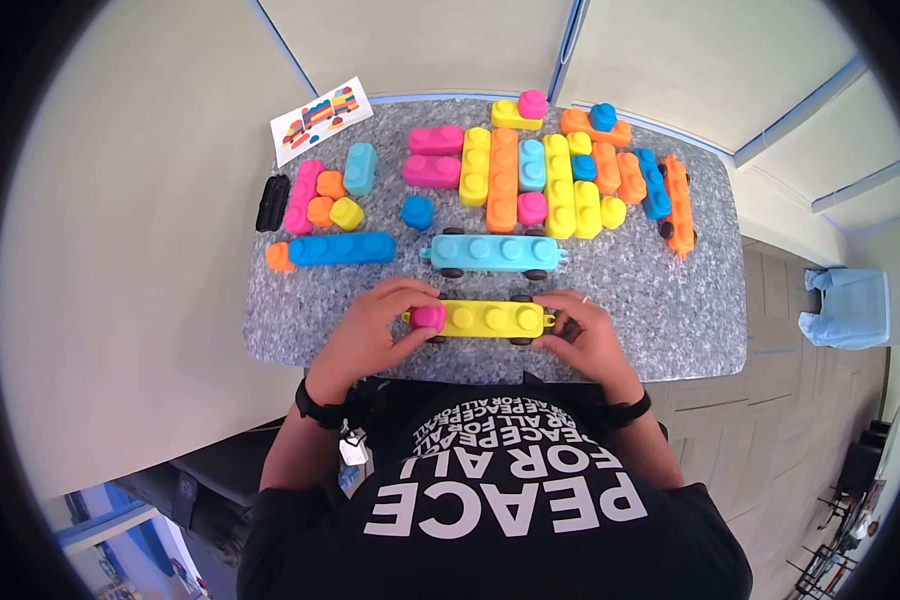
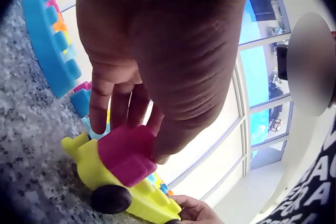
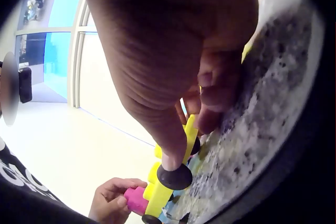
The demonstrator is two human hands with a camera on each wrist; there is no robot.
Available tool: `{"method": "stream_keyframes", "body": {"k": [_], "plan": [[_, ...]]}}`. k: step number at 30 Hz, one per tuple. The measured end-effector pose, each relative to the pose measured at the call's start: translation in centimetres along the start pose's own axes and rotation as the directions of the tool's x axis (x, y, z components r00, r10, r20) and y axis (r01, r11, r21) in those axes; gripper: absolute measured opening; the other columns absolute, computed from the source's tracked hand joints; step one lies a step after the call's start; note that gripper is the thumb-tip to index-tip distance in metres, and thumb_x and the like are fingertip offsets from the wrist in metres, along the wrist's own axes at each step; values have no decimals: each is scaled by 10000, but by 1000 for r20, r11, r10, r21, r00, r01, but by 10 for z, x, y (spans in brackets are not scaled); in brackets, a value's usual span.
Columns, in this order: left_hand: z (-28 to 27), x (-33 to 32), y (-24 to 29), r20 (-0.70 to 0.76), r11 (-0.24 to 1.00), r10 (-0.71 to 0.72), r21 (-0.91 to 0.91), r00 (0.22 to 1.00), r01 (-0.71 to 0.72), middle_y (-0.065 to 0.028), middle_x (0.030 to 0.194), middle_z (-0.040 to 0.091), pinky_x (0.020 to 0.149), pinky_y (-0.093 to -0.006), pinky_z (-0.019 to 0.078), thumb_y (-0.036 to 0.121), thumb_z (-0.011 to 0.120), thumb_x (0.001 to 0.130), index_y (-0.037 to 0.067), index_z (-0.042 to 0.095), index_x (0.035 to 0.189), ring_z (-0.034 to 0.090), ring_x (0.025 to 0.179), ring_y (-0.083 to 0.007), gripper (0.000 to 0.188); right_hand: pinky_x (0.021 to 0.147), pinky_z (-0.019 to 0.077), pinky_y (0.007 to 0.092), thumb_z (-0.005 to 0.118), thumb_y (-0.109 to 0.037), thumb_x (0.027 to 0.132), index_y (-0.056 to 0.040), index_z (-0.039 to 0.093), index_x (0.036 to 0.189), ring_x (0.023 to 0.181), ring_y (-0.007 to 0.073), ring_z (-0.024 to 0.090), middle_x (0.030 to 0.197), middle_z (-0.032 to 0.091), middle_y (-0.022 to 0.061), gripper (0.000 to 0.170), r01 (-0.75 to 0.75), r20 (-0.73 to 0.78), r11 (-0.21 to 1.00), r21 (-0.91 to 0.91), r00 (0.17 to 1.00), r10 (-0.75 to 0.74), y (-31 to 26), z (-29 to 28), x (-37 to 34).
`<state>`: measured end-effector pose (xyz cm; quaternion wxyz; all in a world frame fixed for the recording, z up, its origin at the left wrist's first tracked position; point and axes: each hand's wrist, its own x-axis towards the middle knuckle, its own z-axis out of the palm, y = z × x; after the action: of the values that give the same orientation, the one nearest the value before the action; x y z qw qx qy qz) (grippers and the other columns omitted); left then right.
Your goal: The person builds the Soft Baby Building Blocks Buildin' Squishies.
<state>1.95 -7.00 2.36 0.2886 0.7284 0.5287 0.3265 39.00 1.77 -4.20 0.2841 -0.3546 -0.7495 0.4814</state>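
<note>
– Occlusions?
– Table: shirt covers some of the near edge. Yellow wagon: left hand and right hand partly mask its ends.
– Where, which way?
– By the near edge, wheels down. Long axis left-right, parallel to turquoise wagon just beyond.
– Looks?
– Three bare studs, black wheels.
– Fingers?
– Right grips the wagon's right end; left pinches pink block atop the other. Can't tell if it's fully seated.
</note>
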Motion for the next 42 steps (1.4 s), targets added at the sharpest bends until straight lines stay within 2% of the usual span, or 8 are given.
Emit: {"method": "stream_keyframes", "body": {"k": [18,24,27,30,35,36,39,42], "plan": [[24,-9,-28,-161,995,-6,-95,987,-10,-94,1238,850,999,-401,648,177,1081,770,95,837,1273,815,1148,-295,565,721,562,256,984,34,806,-94,801,1407,790,105,619,1333,780,47,642,-56,-14,997,61,998,57,2,-3,-1],[34,-10,-33,-179,993,-14,-118,984,-8,-122,1276,850,1055,-407,629,163,1091,752,77,839,1289,812,1179,-296,599,757,554,217,953,96,842,-58,786,1434,871,54,614,1405,722,44,635,-115,23,980,160,993,112,7,-6,-3],[33,-11,-34,-157,990,-26,-141,987,4,-117,1310,843,1065,-407,626,176,1084,766,78,832,1307,808,1192,-291,605,707,567,244,985,36,820,-95,798,1418,811,84,636,1322,760,35,641,-88,-4,990,109,996,89,8,-5,-3],[10,-5,-17,-157,1000,6,-4,988,-6,-105,1323,837,1051,-407,621,182,1072,789,79,823,1325,804,1172,-281,600,706,564,243,994,21,821,-94,794,1424,809,84,636,1308,758,32,645,-81,-1,995,54,997,81,3,-6,-3],[-81,15,-54,-585,925,-29,292,810,244,-135,1248,830,967,-437,624,140,971,913,55,808,1315,798,1092,-315,442,698,557,241,1002,5,831,-108,795,1435,816,73,638,1301,759,33,649,-85,-3,993,78,996,85,3,-7,-4],[-103,18,-64,-621,886,-5,361,784,292,-156,1213,826,966,-464,635,136,953,923,48,812,1280,799,1086,-356,394,696,556,240,1002,4,834,-111,795,1437,817,71,639,1299,760,34,648,-85,-3,992,92,996,85,4,-7,-3],[-134,16,-107,-636,761,-200,379,745,527,-167,1192,829,948,-472,642,112,936,925,52,827,1238,803,1075,-369,337,695,557,240,1001,2,839,-115,795,1440,833,67,647,1293,760,36,646,-80,3,993,81,997,80,10,-7,-4],[-135,19,-130,-598,712,-321,359,734,604,-176,1168,829,936,-487,646,102,938,911,63,839,1202,805,1066,-387,310,694,562,242,1001,2,840,-109,796,1435,839,70,654,1292,759,35,639,-83,-8,991,100,996,84,8,-7,-5]]}}
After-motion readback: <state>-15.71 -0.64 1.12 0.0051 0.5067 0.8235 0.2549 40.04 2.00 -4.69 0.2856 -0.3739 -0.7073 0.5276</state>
